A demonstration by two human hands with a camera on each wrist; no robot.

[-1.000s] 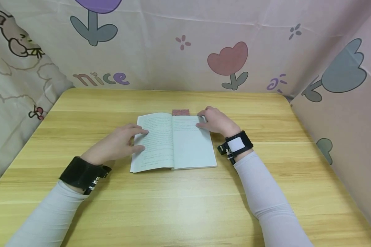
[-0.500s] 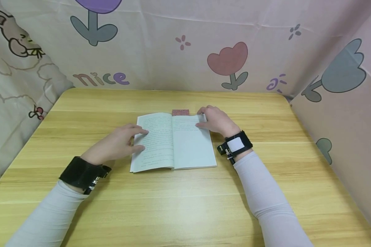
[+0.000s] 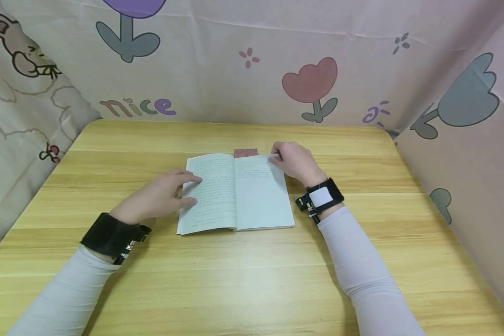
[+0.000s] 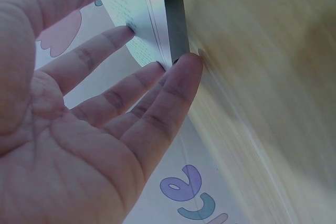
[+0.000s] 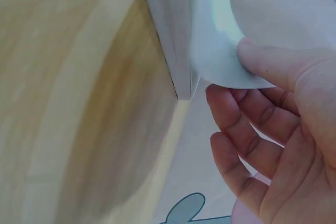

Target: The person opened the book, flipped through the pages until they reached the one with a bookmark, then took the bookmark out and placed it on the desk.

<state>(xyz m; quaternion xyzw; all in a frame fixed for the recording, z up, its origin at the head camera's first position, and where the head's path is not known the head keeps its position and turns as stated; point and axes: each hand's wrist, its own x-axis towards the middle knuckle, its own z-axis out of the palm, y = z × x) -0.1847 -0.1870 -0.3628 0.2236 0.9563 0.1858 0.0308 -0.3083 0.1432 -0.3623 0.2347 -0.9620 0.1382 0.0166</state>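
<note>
An open book point(image 3: 260, 200) lies on the wooden table, printed text on its left page and a few lines atop its right page. At that page's upper outer corner my right hand point(image 3: 296, 161) pinches a page point(image 5: 218, 51) between thumb and fingers. In the right wrist view the page curls up, away from the page block point(image 5: 176, 40). My left hand point(image 3: 164, 191) rests at the book's left edge with fingers spread. Its index finger and thumb lie on the left page. The left wrist view shows other fingertips point(image 4: 186, 72) against the page edges.
A dark red speckled strip point(image 3: 245, 153) sticks out beyond the book's top edge near the spine. The wooden table point(image 3: 243, 280) reaches back to a printed cloth point(image 3: 218, 70) hanging behind it and at both sides.
My right hand has drawn its fingers in at the upper right corner and lifted a page there. The left hand and the book have stayed in place.
</note>
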